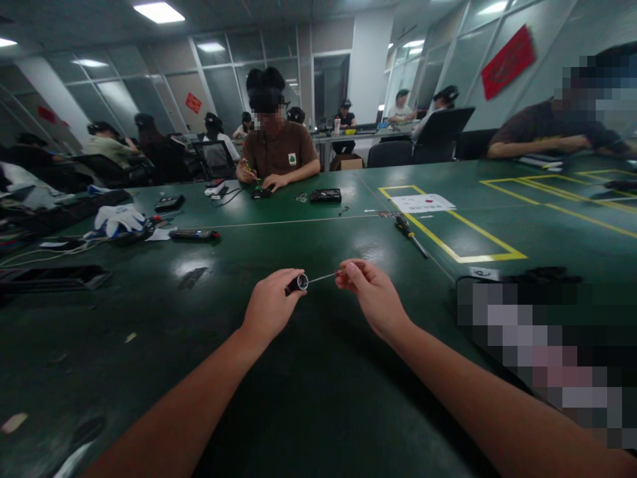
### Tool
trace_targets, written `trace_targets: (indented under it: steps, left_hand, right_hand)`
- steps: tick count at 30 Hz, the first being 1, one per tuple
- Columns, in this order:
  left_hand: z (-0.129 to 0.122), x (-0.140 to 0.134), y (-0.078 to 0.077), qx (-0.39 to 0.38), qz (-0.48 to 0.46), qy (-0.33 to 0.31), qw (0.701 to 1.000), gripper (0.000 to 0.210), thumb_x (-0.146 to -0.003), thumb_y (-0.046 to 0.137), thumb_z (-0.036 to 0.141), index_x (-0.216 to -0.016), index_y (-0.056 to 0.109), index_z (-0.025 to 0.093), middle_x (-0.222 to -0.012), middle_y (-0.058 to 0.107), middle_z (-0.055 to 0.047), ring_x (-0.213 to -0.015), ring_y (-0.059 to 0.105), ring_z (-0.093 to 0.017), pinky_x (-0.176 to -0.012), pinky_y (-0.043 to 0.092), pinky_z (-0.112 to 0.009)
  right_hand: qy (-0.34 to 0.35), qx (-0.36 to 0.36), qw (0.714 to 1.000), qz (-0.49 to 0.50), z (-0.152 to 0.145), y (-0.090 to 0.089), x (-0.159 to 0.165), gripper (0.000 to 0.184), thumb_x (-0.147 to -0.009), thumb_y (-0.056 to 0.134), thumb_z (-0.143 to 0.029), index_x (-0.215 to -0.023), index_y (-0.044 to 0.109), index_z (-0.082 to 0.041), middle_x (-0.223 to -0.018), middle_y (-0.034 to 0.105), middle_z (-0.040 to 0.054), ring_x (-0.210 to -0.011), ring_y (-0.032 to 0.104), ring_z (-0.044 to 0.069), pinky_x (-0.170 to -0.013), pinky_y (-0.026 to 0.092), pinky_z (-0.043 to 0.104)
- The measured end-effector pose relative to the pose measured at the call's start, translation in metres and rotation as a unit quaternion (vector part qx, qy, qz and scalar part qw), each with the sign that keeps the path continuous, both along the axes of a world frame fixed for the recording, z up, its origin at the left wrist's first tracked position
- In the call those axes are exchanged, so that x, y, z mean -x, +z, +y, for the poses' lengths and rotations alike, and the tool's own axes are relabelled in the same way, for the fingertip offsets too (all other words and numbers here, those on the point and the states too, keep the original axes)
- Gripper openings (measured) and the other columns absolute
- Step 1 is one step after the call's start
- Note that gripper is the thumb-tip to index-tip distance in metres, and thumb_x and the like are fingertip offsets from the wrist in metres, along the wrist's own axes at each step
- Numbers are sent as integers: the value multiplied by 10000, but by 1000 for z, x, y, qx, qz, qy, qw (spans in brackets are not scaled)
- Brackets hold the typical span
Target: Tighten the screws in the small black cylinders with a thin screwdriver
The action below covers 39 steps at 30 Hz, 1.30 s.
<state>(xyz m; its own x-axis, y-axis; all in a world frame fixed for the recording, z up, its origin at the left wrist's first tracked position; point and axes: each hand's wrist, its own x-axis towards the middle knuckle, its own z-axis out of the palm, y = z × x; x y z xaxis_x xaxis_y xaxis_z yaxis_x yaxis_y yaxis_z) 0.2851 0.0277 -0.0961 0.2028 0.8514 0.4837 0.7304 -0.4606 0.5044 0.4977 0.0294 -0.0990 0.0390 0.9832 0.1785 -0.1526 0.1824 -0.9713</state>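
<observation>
In the middle of the head view, my left hand (271,302) is closed around a short black cylinder (299,283), like a flashlight part. Its round open end has a silvery rim and faces toward me. Opposite it, my right hand (371,292) pinches the red end of a small screwdriver (322,278) with a thin metal shaft. The shaft points left and its tip meets the cylinder's rim; whether it goes inside I cannot tell. Both hands are raised above the green table (288,398). Most of the cylinder is hidden by my left fingers.
A yellow-and-black screwdriver (411,234) lies beyond my right hand, near a white paper (423,202). A dark pen-like tool (195,235) and white gloves (119,220) lie to the left. Across the table, a person (279,149) works on a small black item.
</observation>
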Motion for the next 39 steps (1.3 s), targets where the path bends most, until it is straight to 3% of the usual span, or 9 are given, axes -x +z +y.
trace_targets:
  steps: [8,13,16,21,27,31,34,37,39]
  left_hand:
    - [-1,0,-1,9,-9,-6,1000,406,-817,795,150,-1209,726,227,-1224,739,-49,-1114,700,-225,-1058,550,-402]
    - [0,0,-2,19,-18,1,1000,402,-814,808,182,-1206,730,228,-1213,743,-50,-1097,705,-229,-1053,550,-402]
    - [0,-2,-2,26,-15,-6,1000,388,-829,791,181,-1209,730,235,-1218,742,-50,-1103,704,-229,-1044,554,-398]
    - [-2,-4,-4,37,-6,-11,999,367,-833,779,164,-1190,732,233,-1228,737,-49,-1126,696,-236,-1058,546,-409]
    - [-2,-4,-5,33,-8,-1,999,403,-824,788,158,-1216,719,221,-1226,735,-53,-1110,697,-233,-1054,544,-410]
    - [-4,-4,-4,41,15,-18,999,350,-825,775,131,-1157,741,233,-1208,739,-42,-1113,693,-237,-1029,557,-422]
    - [-4,-3,-3,24,30,-34,999,352,-846,759,144,-1185,730,232,-1232,731,-45,-1139,686,-233,-1049,548,-418]
    - [-1,-1,-2,-5,46,-38,998,361,-876,732,159,-1231,709,219,-1273,715,-56,-1181,669,-227,-1076,534,-409]
    - [1,0,-1,-5,54,-33,998,376,-870,738,153,-1240,705,211,-1273,715,-59,-1181,669,-227,-1074,536,-409]
  right_hand:
    - [-2,-34,998,-57,-4,3,0,226,-931,638,-417,-1006,683,-208,-908,719,42,-829,686,185,-838,547,371]
    - [37,-40,996,-77,-7,7,-1,192,-946,611,-393,-1043,651,-232,-736,652,-19,-649,601,154,-653,493,315]
    - [59,-50,994,-74,-9,8,0,199,-932,634,-410,-1030,655,-238,-736,630,-26,-669,595,155,-667,487,314]
    - [24,-57,991,-119,-13,10,1,297,-984,545,-481,-963,705,-231,-698,580,-21,-653,565,158,-637,452,308]
    - [4,-43,997,-67,-14,8,4,187,-924,648,-390,-1004,670,-222,-884,711,28,-808,654,185,-801,515,351]
    - [7,-54,995,-79,-12,4,7,204,-932,644,-412,-1009,703,-232,-875,711,27,-816,657,191,-824,521,369]
    - [3,-17,1000,-23,-3,2,2,202,-910,673,-421,-959,704,-227,-862,696,28,-790,646,187,-816,536,376]
    - [13,99,988,120,11,2,-9,239,-855,723,-441,-796,665,-216,-719,609,7,-650,573,163,-726,559,371]
    - [-23,107,980,164,17,2,-16,238,-819,766,-416,-756,650,-218,-693,582,-2,-609,534,147,-673,556,344]
